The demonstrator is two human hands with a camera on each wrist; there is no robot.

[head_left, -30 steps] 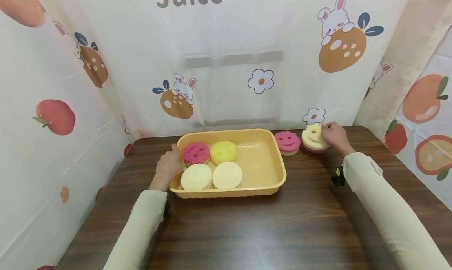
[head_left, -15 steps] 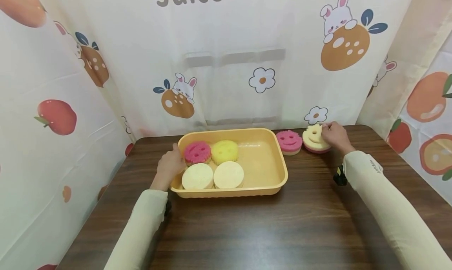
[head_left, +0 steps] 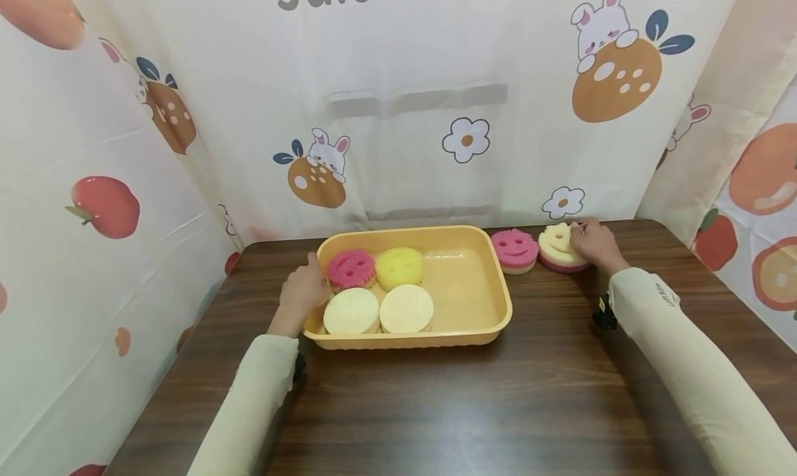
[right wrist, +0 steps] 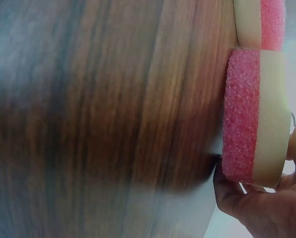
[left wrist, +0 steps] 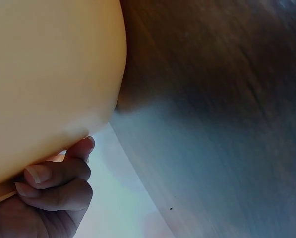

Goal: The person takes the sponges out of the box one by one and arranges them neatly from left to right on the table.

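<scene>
My left hand [head_left: 304,293] grips the left rim of a yellow plastic tray [head_left: 468,324]; in the left wrist view its fingers [left wrist: 61,191] curl under the tray's edge. My right hand [head_left: 599,244] holds a round smiley-face sponge [head_left: 557,244], cream on top and pink below, at its right side. In the right wrist view that sponge [right wrist: 242,116] stands close beside a second smiley sponge, with fingers around its near end. The second one, a pink-topped smiley sponge [head_left: 515,248], sits on the table right of the tray.
Inside the tray's left half lie a pink smiley sponge [head_left: 351,268], a bright yellow sponge [head_left: 400,267] and two cream round sponges [head_left: 351,311]. The brown wood table [head_left: 436,407] ends at a fabric-covered wall [head_left: 405,151] with fruit and rabbit prints.
My right hand has lowered the cream-topped sponge slightly toward the table. The left hand keeps its hold on the tray. The head view has shifted a little.
</scene>
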